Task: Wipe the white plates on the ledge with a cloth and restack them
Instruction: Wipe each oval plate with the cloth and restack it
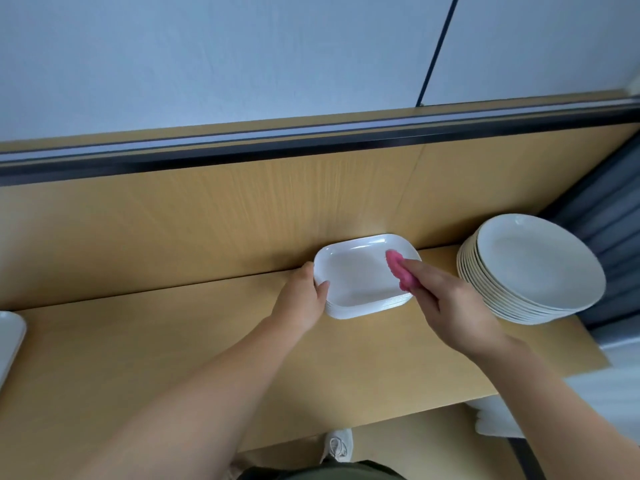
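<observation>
The stack of rectangular white plates [360, 282] with rounded corners sits near the middle of the wooden ledge [173, 341], its far edge close against the upright wooden back panel [207, 209]. The top plate is glossy and shallow, with a raised rim, and thin edges of several like plates show beneath it along the near side. The left hand [301, 299] holds the stack's left end, its grip closed round the rim with the thumb curled over the top edge and the fingers behind. The right hand [446, 299] has a tight grip on a bunched pink cloth [400, 271], fingers curled round it, and presses it onto the right part of the top plate, just inside the rim. Just to the right, apart from the rectangular stack, stands a taller stack of round white plates [533, 265], reaching close to the ledge's right end, where a grey curtain [609, 209] hangs. To the left of the left hand a long stretch of bare wood runs as far as another white plate [10, 337], cut off by the picture's edge. In front of the stack the ledge lies open up to its near edge, crossed only by the two forearms. Above the back panel runs a dark window rail [311, 140]. Below the near edge, a light shoe [337, 445] shows on the floor.
</observation>
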`<action>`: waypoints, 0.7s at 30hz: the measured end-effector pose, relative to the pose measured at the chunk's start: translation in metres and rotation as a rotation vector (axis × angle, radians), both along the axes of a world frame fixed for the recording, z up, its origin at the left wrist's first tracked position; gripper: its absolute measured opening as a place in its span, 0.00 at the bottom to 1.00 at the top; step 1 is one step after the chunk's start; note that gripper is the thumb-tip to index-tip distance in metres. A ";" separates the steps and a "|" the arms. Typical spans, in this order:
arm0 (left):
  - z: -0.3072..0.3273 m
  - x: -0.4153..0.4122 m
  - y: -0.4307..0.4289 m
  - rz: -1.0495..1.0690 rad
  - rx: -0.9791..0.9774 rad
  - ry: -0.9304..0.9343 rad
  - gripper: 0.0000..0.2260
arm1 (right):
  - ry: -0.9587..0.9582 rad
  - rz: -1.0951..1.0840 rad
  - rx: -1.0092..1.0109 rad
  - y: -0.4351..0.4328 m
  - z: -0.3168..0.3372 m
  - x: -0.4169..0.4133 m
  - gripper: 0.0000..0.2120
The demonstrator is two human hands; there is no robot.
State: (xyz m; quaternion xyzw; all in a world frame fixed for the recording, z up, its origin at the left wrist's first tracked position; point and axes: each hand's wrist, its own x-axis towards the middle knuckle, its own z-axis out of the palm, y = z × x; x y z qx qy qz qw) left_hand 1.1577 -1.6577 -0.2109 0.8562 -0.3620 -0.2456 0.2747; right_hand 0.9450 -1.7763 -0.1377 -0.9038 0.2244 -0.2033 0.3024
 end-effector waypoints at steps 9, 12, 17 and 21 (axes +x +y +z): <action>-0.002 0.004 -0.023 0.134 0.044 0.015 0.09 | -0.005 0.007 -0.006 -0.022 -0.002 -0.004 0.19; 0.000 0.009 -0.019 0.178 0.001 0.089 0.07 | -0.002 0.014 -0.004 -0.025 0.000 0.000 0.19; 0.012 0.019 -0.006 0.243 -0.082 0.191 0.06 | -0.033 0.043 -0.038 -0.026 0.008 0.009 0.19; 0.017 0.027 0.015 0.280 -0.133 0.218 0.08 | -0.056 0.085 -0.024 -0.022 0.016 0.024 0.19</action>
